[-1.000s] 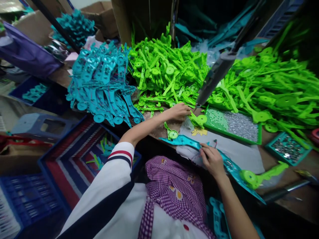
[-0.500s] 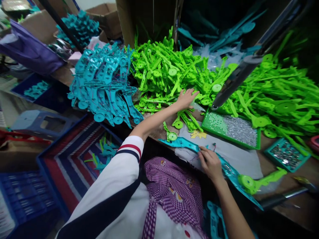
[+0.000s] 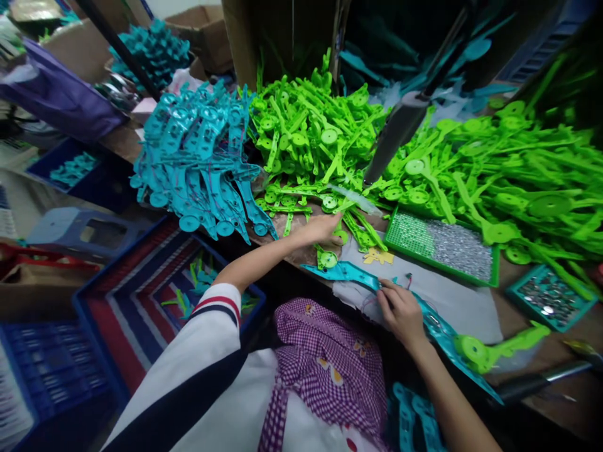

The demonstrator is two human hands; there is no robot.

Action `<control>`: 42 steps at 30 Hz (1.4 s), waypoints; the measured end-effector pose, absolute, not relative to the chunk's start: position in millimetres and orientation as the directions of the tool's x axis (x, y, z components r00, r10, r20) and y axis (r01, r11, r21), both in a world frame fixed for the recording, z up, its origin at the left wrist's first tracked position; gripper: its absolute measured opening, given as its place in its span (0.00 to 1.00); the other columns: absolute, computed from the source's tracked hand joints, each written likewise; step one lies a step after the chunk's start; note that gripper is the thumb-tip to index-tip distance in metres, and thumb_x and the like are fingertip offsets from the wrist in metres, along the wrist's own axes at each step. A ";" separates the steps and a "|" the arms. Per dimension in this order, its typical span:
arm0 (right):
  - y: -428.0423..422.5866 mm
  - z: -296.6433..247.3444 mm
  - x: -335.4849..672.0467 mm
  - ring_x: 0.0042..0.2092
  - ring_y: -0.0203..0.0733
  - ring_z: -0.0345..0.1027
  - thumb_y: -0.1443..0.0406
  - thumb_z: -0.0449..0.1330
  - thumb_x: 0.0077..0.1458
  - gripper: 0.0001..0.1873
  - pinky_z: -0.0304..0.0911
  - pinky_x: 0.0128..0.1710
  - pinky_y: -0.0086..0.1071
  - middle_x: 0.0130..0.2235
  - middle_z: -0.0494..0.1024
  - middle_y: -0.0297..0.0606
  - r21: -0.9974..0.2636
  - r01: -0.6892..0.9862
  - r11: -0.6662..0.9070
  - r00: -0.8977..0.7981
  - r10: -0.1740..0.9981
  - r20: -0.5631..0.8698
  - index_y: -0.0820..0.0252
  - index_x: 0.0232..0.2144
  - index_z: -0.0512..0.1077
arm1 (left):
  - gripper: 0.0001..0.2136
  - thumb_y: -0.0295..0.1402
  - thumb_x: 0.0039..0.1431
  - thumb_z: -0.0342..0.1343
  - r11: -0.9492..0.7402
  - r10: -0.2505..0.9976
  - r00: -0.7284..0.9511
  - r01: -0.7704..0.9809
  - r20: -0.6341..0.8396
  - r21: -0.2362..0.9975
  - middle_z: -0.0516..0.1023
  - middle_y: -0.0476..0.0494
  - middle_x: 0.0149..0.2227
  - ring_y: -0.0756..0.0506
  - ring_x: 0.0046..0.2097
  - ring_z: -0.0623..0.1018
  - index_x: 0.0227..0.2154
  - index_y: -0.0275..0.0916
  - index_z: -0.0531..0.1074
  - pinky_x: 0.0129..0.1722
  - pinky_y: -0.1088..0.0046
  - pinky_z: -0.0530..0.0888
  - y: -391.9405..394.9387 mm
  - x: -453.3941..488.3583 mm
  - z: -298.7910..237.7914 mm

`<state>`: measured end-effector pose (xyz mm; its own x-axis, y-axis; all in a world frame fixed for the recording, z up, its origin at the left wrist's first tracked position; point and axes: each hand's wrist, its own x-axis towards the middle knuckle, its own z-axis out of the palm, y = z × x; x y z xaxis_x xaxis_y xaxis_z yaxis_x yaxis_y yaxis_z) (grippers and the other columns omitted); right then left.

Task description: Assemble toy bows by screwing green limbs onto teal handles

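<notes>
Long part, left heap: turquoise. Right heap: lime green. Apron: purple-white check. Sleeve: white, banded red, navy.

Green pile brightly lit; upper right corner dark; outer edges stretched and soft.

Tabletop: brown, mostly covered. Taking the green tray as reference: green plastic parts heaped behind and left, more behind-right; stack of blue plastic parts well left; teal tray just right; pale sheet in front; black-handled tool front-right.
</notes>
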<state>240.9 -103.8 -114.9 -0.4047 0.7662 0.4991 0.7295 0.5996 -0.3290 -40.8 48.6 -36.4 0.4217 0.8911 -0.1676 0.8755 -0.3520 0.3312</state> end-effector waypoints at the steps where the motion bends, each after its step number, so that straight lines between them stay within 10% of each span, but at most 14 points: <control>1: -103.7 -115.1 240.9 0.44 0.47 0.76 0.66 0.58 0.63 0.05 0.69 0.43 0.40 0.46 0.82 0.46 -0.329 0.731 0.598 -0.403 0.767 0.499 0.59 0.37 0.74 | 0.37 0.38 0.54 0.64 -0.356 0.875 0.439 0.869 -0.204 0.344 0.78 0.32 0.49 0.36 0.50 0.77 0.64 0.34 0.58 0.46 0.66 0.71 42.9 -45.1 -39.7; 8: -102.3 -115.3 238.6 0.43 0.47 0.77 0.64 0.57 0.64 0.07 0.70 0.44 0.41 0.45 0.82 0.45 -0.353 0.738 0.575 -0.381 0.787 0.486 0.58 0.36 0.75 | 0.32 0.39 0.56 0.64 -0.299 0.880 0.466 0.697 -0.094 0.652 0.79 0.43 0.37 0.42 0.40 0.79 0.62 0.34 0.64 0.39 0.69 0.71 60.2 -9.7 -49.7; 14: -100.2 -100.8 241.6 0.45 0.47 0.76 0.61 0.56 0.65 0.09 0.70 0.46 0.43 0.46 0.81 0.44 -0.425 0.713 0.558 -0.366 0.813 0.453 0.56 0.36 0.75 | 0.31 0.43 0.63 0.58 -0.324 0.904 0.428 0.690 -0.005 0.648 0.80 0.37 0.39 0.39 0.42 0.79 0.66 0.36 0.60 0.40 0.64 0.72 37.8 13.0 -34.9; 22: -94.1 -49.8 187.9 0.39 0.46 0.73 0.64 0.56 0.64 0.10 0.58 0.45 0.44 0.39 0.82 0.41 -0.160 0.826 0.540 -0.447 0.801 0.398 0.57 0.32 0.74 | 0.22 0.43 0.61 0.60 -0.081 0.904 0.427 0.253 -0.036 0.964 0.80 0.45 0.40 0.48 0.38 0.78 0.57 0.43 0.71 0.38 0.73 0.73 -87.4 -24.4 -35.5; 28: -91.8 -35.3 153.4 0.48 0.52 0.73 0.53 0.51 0.67 0.19 0.61 0.50 0.48 0.48 0.80 0.46 -0.347 0.812 0.470 -0.398 0.880 0.261 0.55 0.46 0.76 | 0.11 0.39 0.64 0.56 0.027 0.986 0.147 0.301 -0.074 0.953 0.83 0.47 0.38 0.47 0.36 0.79 0.43 0.42 0.79 0.40 0.71 0.75 -94.5 -51.5 -49.3; 34: -70.2 15.1 95.1 0.69 0.52 0.53 0.50 0.50 0.66 0.35 0.58 0.65 0.49 0.70 0.57 0.41 -0.649 0.546 0.529 -0.516 0.823 0.237 0.46 0.71 0.49 | 0.06 0.32 0.59 0.58 -0.044 0.992 0.123 0.444 -0.012 0.895 0.83 0.45 0.35 0.43 0.39 0.81 0.34 0.40 0.80 0.43 0.67 0.76 -94.6 -66.3 -52.9; 42: -87.9 -35.8 71.0 0.45 0.51 0.78 0.49 0.49 0.67 0.26 0.70 0.40 0.40 0.45 0.82 0.47 -0.732 0.622 0.280 -0.522 0.844 -0.121 0.57 0.58 0.69 | 0.07 0.37 0.56 0.60 0.139 0.990 -0.005 0.188 -0.141 0.972 0.81 0.49 0.33 0.47 0.34 0.79 0.35 0.41 0.78 0.38 0.71 0.76 -136.4 -89.7 -60.4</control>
<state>71.0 -87.9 -35.8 -0.5220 0.8444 -0.1206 0.6217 0.2799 -0.7315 -89.7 -136.4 -60.4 -0.0046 0.9900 -0.1411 0.1881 0.1395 0.9722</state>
